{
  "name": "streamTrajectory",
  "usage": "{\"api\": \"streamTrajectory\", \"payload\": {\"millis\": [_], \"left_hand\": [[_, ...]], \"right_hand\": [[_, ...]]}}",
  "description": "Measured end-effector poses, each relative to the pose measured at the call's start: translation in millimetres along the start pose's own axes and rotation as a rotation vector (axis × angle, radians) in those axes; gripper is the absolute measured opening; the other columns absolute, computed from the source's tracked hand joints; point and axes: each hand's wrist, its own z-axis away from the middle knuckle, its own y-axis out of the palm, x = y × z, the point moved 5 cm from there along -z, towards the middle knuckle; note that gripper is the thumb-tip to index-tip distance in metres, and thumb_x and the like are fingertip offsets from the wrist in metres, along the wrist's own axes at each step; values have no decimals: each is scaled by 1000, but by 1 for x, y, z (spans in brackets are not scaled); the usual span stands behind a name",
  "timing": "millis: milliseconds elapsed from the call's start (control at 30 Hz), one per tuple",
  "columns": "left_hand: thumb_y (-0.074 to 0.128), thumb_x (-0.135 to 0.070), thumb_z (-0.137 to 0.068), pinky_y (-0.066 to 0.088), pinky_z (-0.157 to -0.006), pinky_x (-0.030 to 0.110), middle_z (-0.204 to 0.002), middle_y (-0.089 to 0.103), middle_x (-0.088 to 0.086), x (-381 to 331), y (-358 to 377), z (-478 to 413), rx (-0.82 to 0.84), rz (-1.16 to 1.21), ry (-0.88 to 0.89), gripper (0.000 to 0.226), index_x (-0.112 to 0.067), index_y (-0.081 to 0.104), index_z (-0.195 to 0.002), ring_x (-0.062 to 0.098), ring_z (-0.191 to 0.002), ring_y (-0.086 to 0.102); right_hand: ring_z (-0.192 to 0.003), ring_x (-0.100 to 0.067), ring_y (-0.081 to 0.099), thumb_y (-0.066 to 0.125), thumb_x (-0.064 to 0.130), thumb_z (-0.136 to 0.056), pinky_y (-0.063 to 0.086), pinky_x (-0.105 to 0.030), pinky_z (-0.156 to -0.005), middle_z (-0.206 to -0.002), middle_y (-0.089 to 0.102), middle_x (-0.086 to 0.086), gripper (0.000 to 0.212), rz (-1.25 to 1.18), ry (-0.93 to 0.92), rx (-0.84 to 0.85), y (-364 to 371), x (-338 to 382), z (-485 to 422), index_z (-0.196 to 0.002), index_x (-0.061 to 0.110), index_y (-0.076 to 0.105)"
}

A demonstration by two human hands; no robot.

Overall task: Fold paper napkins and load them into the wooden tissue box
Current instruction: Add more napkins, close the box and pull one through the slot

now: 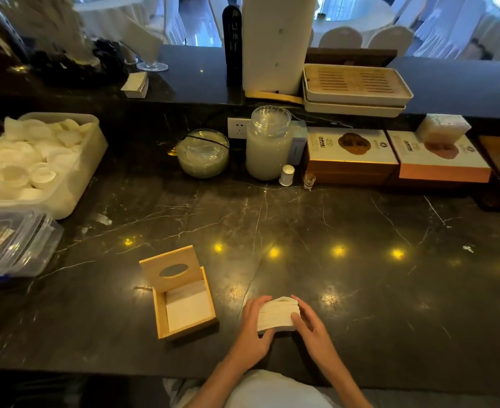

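A thick stack of folded white paper napkins (278,315) rests on the dark marble counter near its front edge. My left hand (253,334) grips the stack's left side and my right hand (312,325) presses its right side. To the left stands the wooden tissue box (159,313), its lid with an oval slot tipped up at the back. White napkins (188,304) lie flat inside the box.
A white tub of small cups (36,160) and clear lidded containers (13,242) sit at the left. A glass bowl (203,153), a tall jar (269,142) and flat gift boxes (351,154) line the back. Bare counter (360,260) lies to the right of my hands.
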Motion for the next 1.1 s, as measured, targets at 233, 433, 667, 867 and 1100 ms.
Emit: {"api": "streamTrajectory", "payload": {"millis": [233, 433, 667, 867, 1100], "left_hand": [[66, -30, -92, 45, -105, 25, -128, 39, -24, 5, -3, 0, 36, -15, -13, 44, -43, 44, -127, -6, -126, 36], [75, -28, -85, 48, -97, 15, -128, 49, -12, 10, -11, 4, 75, 52, -80, 56, -36, 40, -128, 0, -126, 45], [71, -26, -88, 38, -101, 19, -130, 44, -8, 9, -14, -5, 208, -146, -26, 49, -34, 44, -129, 0, -124, 37], [74, -24, -84, 47, -102, 32, -128, 44, -8, 3, -15, -8, 316, -263, -46, 52, -30, 41, -125, 7, -120, 43], [72, -32, -87, 57, -87, 26, -118, 57, -12, -10, -34, 0, 249, 69, -257, 41, -30, 45, -119, 5, -109, 57]], "right_hand": [[-125, 2, 50, 75, 25, -84, 45, -24, -102, -135, 55, 19, 69, 186, -13, 108, -3, -2, 8, -142, 36, 40], [-118, 8, 52, 69, 21, -88, 48, -28, -103, -119, 59, 31, 45, 411, -112, 51, -8, 4, 8, -122, 43, 49], [-125, 11, 37, 72, 21, -85, 38, -15, -102, -131, 43, 28, 64, 626, -204, 151, -7, 19, 0, -136, 42, 39], [-106, -1, 49, 67, 20, -86, 50, -23, -85, -115, 49, 19, 39, 883, -248, 244, -3, 35, -5, -111, 37, 42], [-100, -14, 60, 67, 16, -87, 57, -37, -83, -113, 55, 1, 37, 602, -8, 412, -11, 42, -8, -114, 28, 45]]}}
